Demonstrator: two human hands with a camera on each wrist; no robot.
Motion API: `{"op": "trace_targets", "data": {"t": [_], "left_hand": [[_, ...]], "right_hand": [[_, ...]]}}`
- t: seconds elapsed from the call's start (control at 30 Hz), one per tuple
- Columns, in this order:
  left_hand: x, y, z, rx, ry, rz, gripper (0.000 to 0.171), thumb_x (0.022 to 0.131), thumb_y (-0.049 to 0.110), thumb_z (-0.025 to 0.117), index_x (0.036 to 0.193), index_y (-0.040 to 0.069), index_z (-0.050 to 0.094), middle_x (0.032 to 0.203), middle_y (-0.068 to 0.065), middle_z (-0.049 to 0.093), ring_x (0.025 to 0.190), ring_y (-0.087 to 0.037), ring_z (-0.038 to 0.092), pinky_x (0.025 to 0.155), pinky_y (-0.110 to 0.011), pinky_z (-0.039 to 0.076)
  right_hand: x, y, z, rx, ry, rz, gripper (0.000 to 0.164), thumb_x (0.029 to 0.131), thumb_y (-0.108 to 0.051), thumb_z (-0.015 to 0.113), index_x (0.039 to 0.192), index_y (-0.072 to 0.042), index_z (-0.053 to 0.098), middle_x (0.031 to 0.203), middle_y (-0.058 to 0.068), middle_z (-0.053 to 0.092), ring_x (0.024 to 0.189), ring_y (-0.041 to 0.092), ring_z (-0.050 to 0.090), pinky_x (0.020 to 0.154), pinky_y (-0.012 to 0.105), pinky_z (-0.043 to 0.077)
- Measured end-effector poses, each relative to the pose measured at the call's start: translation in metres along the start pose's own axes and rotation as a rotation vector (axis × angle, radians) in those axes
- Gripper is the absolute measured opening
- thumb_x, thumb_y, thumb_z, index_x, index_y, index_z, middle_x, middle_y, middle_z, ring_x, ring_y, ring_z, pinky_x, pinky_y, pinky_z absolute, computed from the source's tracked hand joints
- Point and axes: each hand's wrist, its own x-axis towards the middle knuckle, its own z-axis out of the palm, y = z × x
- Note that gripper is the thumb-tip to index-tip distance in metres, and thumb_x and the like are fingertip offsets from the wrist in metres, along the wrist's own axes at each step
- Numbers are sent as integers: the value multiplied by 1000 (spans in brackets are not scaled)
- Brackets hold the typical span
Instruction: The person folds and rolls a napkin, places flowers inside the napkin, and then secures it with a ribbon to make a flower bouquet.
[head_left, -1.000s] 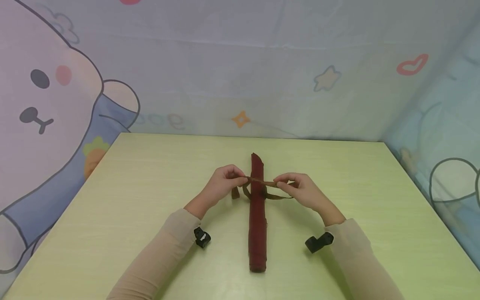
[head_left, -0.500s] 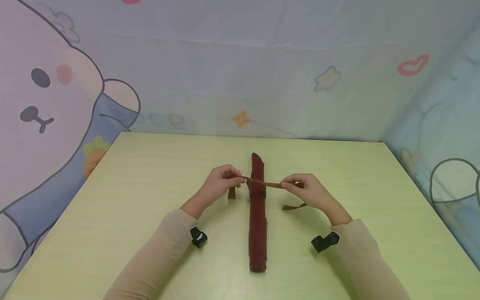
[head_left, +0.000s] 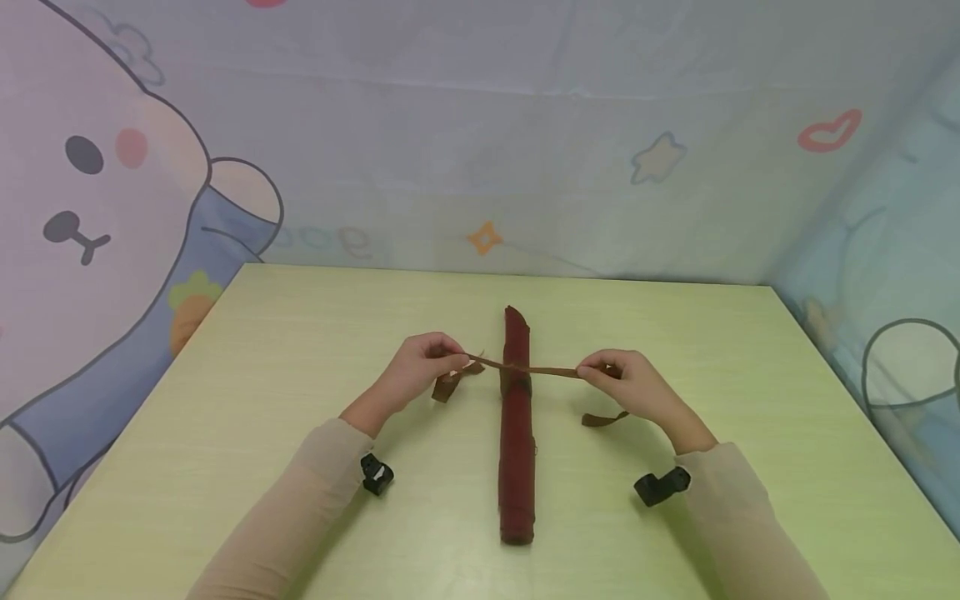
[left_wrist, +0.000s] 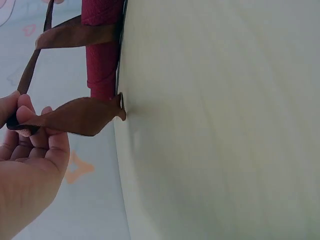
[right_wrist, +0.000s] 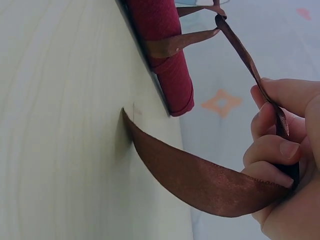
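Observation:
A dark red rolled cloth (head_left: 516,458) lies lengthwise in the middle of the table. Around its upper part runs a brown ribbon (head_left: 551,372), crossed over itself above the roll, as the right wrist view shows at the ribbon's crossing (right_wrist: 220,21). On the left, my left hand (head_left: 420,371) pinches one side of the ribbon between thumb and fingers, and a loose tail (left_wrist: 82,116) hangs from it. My right hand (head_left: 626,383) pinches the other side, its own tail (right_wrist: 200,185) drooping to the tabletop. Between the hands the ribbon stretches nearly straight across the roll.
The pale yellow-green table (head_left: 337,333) ends at a back edge before a printed cloth backdrop (head_left: 450,150) with a cartoon bear. A black wrist camera (head_left: 377,475) sits on the left sleeve and another black camera (head_left: 662,486) on the right.
Both hands have moved apart, left hand leftward and right hand rightward. The loops beside the roll have drawn in, and the ribbon between the hands has lengthened. The roll stays in place.

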Motion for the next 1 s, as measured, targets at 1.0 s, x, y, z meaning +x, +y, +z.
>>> {"op": "trace_targets", "data": {"t": [1.0], "left_hand": [[-3, -13, -31, 112, -17, -66, 18, 94, 17, 64, 100, 0, 64, 87, -11, 61, 72, -19, 49, 63, -29, 43]], "right_hand": [[-20, 24, -12, -60, -29, 54, 21, 96, -21, 60, 100, -3, 69, 84, 12, 63, 68, 14, 47, 62, 25, 40]]}}
